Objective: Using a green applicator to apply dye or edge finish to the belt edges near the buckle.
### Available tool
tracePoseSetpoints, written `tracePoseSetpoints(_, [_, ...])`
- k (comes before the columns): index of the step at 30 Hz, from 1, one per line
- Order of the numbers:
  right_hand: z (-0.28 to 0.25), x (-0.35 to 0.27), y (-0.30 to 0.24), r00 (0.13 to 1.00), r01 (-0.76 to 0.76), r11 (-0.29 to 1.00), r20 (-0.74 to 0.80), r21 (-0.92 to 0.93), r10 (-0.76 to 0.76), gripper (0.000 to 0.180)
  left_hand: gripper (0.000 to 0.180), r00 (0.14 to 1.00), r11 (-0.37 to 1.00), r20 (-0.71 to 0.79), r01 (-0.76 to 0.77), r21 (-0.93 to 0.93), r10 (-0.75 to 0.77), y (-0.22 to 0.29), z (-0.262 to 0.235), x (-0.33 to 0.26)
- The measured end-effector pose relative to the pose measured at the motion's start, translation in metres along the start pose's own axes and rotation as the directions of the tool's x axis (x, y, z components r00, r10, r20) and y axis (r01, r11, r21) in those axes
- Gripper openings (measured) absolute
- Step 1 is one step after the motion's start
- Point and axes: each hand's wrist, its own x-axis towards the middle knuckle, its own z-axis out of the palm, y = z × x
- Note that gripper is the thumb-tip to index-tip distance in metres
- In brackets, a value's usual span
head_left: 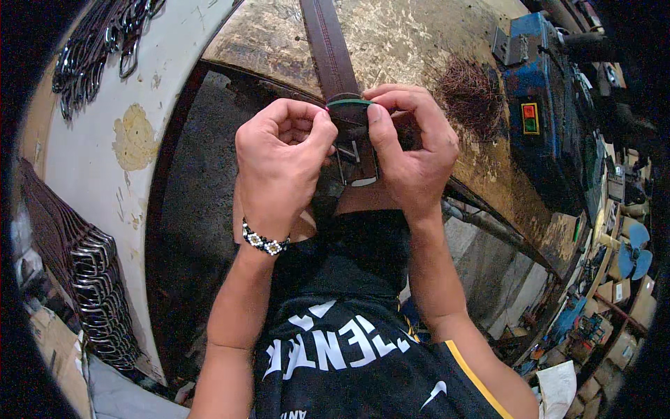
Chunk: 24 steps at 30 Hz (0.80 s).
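Observation:
A dark brown stitched leather belt (326, 52) runs from the far edge of the table toward me. At its near end, a metal buckle (358, 181) hangs between my hands over the table edge. Across the belt, above the buckle, arches a narrow dark strip with a green edge (349, 102). My right hand (419, 143) pinches its right end between thumb and fingers. At the left end, my left hand (283, 150) is closed in a pinch, with a small reddish spot by the fingertips. What lies under the fingertips is hidden.
Right of the belt, on the worn wooden table (265, 42), lies a heap of thin brown strands (474, 98). Beyond it stands a blue machine (537, 119) with a red and green switch. Bundles of buckled belts (101, 279) hang at the left, by a white surface (164, 91).

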Motion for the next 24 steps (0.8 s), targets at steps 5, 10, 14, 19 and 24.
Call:
tracePoseSetpoints(5, [-0.003, -0.001, 0.004, 1.000, 0.011, 0.998, -0.009, 0.058, -0.011, 0.004, 0.012, 1.000, 0.999, 0.010, -0.001, -0.033, 0.002, -0.001, -0.001, -0.002])
tracePoseSetpoints(10, [-0.021, -0.010, -0.001, 0.991, -0.112, 0.979, -0.058, 0.169, 0.123, 0.004, 0.010, 0.998, 0.999, 0.045, -0.038, 0.031, 0.037, -0.005, -0.007, -0.010])
tracePoseSetpoints(14, [-0.031, -0.015, 0.001, 0.988, -0.128, 0.985, -0.068, 0.114, 0.136, 0.004, 0.009, 0.994, 0.996, 0.087, -0.069, 0.059, 0.063, -0.006, -0.011, -0.017])
tracePoseSetpoints(19, [-0.030, -0.016, 0.003, 0.994, -0.091, 0.993, -0.049, 0.077, 0.095, 0.003, 0.008, 0.994, 0.995, 0.078, -0.077, 0.063, 0.072, -0.007, -0.010, -0.018])
tracePoseSetpoints(24, [-0.032, -0.015, 0.006, 0.999, -0.024, 0.999, -0.046, 0.035, 0.026, 0.003, 0.008, 0.993, 0.994, 0.084, -0.092, 0.054, 0.087, -0.004, -0.010, -0.018])
